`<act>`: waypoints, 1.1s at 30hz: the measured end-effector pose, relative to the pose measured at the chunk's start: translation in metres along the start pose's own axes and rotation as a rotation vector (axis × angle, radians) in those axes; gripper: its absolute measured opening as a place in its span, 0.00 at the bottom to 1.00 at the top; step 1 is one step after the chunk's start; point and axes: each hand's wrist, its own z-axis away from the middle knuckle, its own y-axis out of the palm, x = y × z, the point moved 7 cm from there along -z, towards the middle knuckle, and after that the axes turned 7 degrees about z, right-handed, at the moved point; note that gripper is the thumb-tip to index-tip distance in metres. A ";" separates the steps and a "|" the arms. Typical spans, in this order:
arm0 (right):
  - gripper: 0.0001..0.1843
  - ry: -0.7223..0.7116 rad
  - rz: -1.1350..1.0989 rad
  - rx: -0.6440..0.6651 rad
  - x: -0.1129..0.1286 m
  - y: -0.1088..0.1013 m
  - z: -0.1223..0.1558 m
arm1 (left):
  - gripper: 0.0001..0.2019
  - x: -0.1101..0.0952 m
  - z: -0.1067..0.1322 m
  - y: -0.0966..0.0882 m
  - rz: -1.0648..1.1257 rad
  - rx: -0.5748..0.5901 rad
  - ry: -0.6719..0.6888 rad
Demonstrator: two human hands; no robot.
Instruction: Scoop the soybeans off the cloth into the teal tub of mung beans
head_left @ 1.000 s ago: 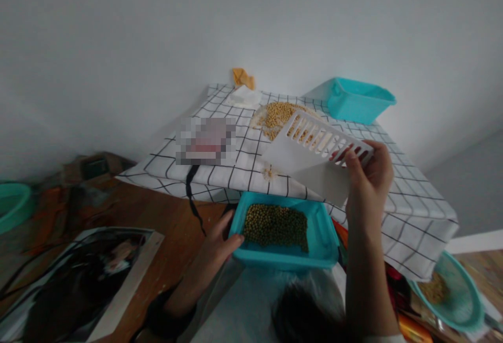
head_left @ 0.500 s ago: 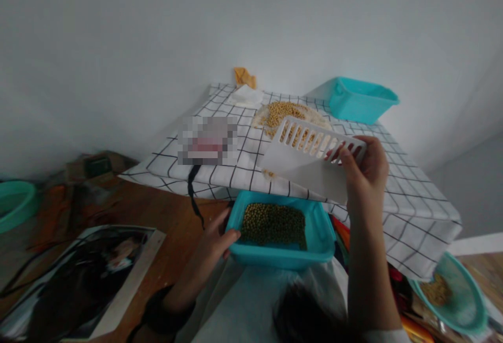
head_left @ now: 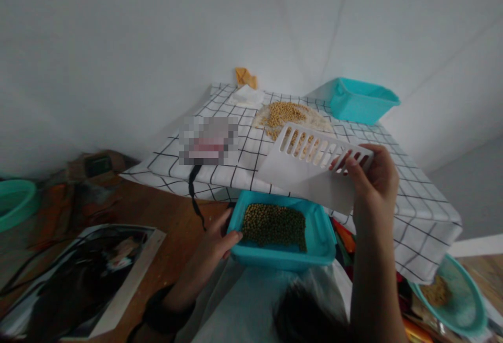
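Note:
My left hand [head_left: 219,242] grips the left rim of a teal tray [head_left: 326,234] filled with green beans [head_left: 274,224], held just below the table's front edge. My right hand [head_left: 375,178] is closed on the right end of a white slotted plastic scoop [head_left: 306,167], which is tilted above the tray and the checked tablecloth [head_left: 236,167]. Behind the scoop a pile of yellow soybeans [head_left: 281,113] lies spread on the cloth.
An empty teal tub [head_left: 361,100] stands at the table's back right by the wall. White paper and an orange scrap [head_left: 244,77] lie at the back. A teal bowl [head_left: 451,293] with beans sits low right, another teal bowl [head_left: 13,204] far left, a picture frame [head_left: 82,280] on the wooden floor.
The scoop and my right hand dipped left and down, then drifted back right. The tray and my left hand stayed nearly still.

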 end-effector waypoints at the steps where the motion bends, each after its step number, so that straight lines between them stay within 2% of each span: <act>1: 0.08 0.007 0.005 0.017 0.000 0.002 0.001 | 0.21 0.001 -0.001 0.000 0.002 0.005 -0.004; 5: 0.08 0.014 0.073 -0.006 -0.005 -0.003 0.000 | 0.18 -0.001 0.000 0.001 -0.007 0.040 0.020; 12: 0.09 -0.008 0.032 -0.251 -0.011 -0.043 -0.006 | 0.19 -0.003 0.000 0.001 -0.018 0.037 0.023; 15: 0.09 -0.035 0.056 -0.316 -0.009 -0.049 -0.006 | 0.18 -0.007 0.003 0.001 -0.016 0.028 0.027; 25: 0.10 0.007 0.081 -0.227 -0.019 -0.041 -0.004 | 0.15 -0.010 0.005 0.001 -0.053 -0.002 0.030; 33: 0.08 -0.022 0.095 -0.225 -0.007 -0.042 -0.001 | 0.15 -0.010 0.007 0.002 -0.036 -0.005 0.035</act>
